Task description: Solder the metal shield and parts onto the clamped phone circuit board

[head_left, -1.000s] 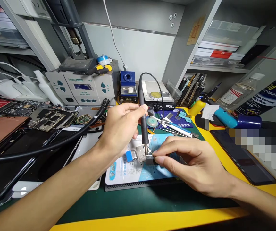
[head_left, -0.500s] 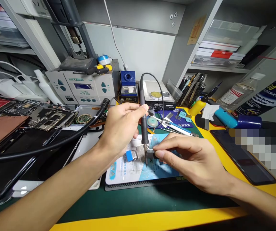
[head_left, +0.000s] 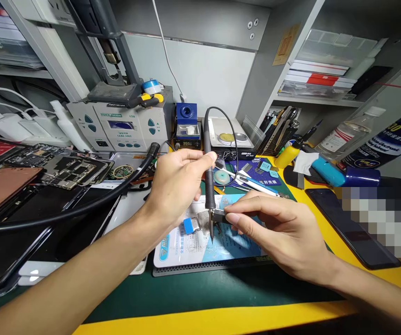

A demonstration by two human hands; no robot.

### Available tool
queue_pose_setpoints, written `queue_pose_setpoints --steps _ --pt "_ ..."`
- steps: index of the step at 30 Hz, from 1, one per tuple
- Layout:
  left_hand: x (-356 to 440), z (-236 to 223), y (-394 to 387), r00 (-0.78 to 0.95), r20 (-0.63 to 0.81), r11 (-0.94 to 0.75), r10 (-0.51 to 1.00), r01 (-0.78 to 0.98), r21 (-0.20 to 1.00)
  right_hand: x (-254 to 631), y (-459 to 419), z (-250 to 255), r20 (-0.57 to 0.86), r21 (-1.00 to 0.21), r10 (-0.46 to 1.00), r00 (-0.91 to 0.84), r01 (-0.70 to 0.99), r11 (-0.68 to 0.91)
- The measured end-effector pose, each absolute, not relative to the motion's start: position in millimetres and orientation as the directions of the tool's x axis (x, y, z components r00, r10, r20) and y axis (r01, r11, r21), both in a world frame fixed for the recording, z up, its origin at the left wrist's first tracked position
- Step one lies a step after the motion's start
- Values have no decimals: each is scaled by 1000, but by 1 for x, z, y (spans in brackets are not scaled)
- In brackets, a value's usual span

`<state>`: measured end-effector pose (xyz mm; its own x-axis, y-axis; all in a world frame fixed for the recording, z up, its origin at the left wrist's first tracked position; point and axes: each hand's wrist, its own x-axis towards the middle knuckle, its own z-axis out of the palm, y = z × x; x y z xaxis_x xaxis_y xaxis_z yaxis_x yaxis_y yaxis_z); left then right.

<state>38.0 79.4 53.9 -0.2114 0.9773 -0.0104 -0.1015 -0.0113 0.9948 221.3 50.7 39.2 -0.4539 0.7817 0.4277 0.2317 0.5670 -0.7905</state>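
Note:
My left hand (head_left: 177,190) is shut around a black soldering iron (head_left: 209,186), which stands nearly upright with its thin tip pointing down. The tip ends just above a small silver metal part (head_left: 203,222) on a blue-and-white printed repair mat (head_left: 186,251). A blue clip (head_left: 188,226) sits at that part's left end. My right hand (head_left: 277,228) pinches a small grey metal piece (head_left: 219,215) between thumb and finger, right beside the iron's shaft. What it is exactly is hidden by my fingers.
Phone logic boards (head_left: 67,170) and dark phone screens lie to the left, under the iron's thick black cable (head_left: 81,209). A hot-air station (head_left: 119,125), soldering station (head_left: 187,125), and digital scale (head_left: 224,135) stand behind. Bottles and a tool holder (head_left: 273,137) stand right.
My right hand has lifted the small grey piece upward, away from the silver part. More of the iron's tip now shows below it. The iron itself has hardly moved.

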Motion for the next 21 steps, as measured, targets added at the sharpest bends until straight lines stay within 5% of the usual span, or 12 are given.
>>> queue_pose_setpoints --steps 6,11,21 --pt "38 55 81 -228 -16 -9 974 -108 994 221 49 47 344 -822 762 -548 217 527" --pt "35 56 82 -211 -39 8 977 -145 989 223 49 47 319 -871 850 -420 223 438" --pt "36 53 83 -186 -59 30 981 -154 988 222 50 41 362 -831 823 -437 249 497"
